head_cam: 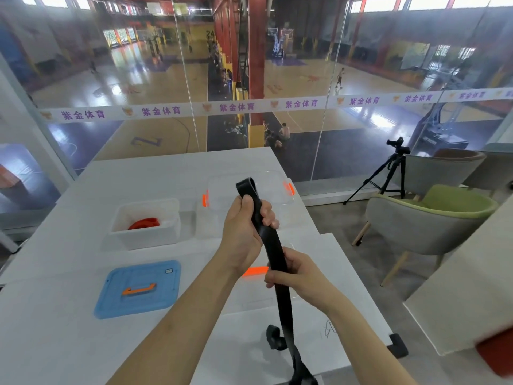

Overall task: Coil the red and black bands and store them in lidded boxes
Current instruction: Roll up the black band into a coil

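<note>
Left hand (245,226) clamps the black band (273,254) near its looped top, right hand (295,273) grips it lower down, both above the tabletop (55,315); the red band (144,223) sits coiled in the open white box (144,240)

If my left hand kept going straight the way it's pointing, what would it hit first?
Probably the clear box with orange latches, straight beyond the left hand gripping the black band. The hand seems raised above the table, so it might pass over the box; depth is unclear.
</note>
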{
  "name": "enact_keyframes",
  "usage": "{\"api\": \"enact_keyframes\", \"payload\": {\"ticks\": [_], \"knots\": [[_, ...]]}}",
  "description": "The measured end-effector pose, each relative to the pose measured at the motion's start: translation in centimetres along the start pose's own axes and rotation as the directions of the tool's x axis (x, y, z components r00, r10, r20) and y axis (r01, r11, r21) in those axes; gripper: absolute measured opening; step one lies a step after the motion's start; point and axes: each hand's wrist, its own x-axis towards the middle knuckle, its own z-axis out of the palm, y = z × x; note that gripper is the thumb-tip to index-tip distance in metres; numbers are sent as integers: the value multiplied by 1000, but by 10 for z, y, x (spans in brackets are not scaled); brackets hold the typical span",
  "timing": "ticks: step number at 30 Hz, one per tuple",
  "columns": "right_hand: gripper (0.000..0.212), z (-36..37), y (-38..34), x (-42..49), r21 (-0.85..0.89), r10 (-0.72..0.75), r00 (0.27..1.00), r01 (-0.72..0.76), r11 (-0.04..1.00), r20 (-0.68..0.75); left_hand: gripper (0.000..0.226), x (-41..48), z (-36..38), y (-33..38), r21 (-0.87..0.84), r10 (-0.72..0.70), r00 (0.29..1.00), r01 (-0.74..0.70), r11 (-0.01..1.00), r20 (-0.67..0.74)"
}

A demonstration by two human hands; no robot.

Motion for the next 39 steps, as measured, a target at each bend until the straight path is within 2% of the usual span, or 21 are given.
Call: {"api": "enact_keyframes", "payload": {"ticks": [4, 8, 10, 14, 17, 19, 21, 24, 26, 29, 31, 32, 35, 36, 39], "knots": [[12, -9, 34, -10, -68, 128, 991, -126, 990, 27, 22, 10, -7, 16, -134, 34, 999, -36, 990, -14], [13, -14, 83, -25, -235, 276, 955, -246, 940, 104, 23, 16, -9, 36, -146, 87, 996, -89, 985, -18], [7, -16, 102, -31, -278, 300, 951, -270, 922, 70, 22, 21, -9, 47, -136, 138, 990, -139, 981, -14], [16, -18, 96, -34, -98, 255, 962, -264, 960, -95, 17, 32, -23, 63, 101, 283, 959, -282, 954, 0], [43, -24, 77, -27, 39, 203, 963, -199, 979, -177, 16, 34, -37, 54, 360, 308, 951, -293, 886, 17], [38, -25, 61, -21, 217, 212, 960, -171, 961, -182, 15, 32, -45, 41, 461, 291, 957, -261, 848, 6], [27, -27, 41, -19, 320, 212, 962, -149, 936, -171, 14, 28, -48, 30, 485, 271, 962, -227, 844, -20], [22, -35, 23, -22, 250, 194, 978, -169, 953, -79, 16, 21, -48, 22, 383, 216, 973, -168, 908, -86], [23, -38, 22, -24, 83, 222, 975, -221, 972, -1, 18, 19, -46, 22, 304, 178, 980, -142, 942, -92], [47, -34, 29, -23, -270, 303, 953, -286, 919, 20, 25, 15, -40, 24, 295, 146, 988, -127, 947, -43], [65, -26, 32, -17, -415, 315, 949, -298, 859, -29, 24, 14, -34, 27, 281, 147, 989, -137, 950, -16], [64, -24, 33, -14, -452, 299, 953, -291, 843, -55, 22, 14, -31, 30, 257, 154, 988, -147, 955, -5], [23, -13, 23, -7, -385, 201, 975, -223, 895, -98, 17, 17, -20, 40, 158, 171, 985, -172, 972, 17], [18, -7, 15, -5, -333, 148, 983, -175, 926, -105, 17, 18, -17, 43, 123, 170, 985, -172, 977, 25], [21, 9, -5, 0, -224, -20, 989, -14, 974, -146, 18, 22, -7, 48, 6, 153, 988, -153, 988, 26]]}}
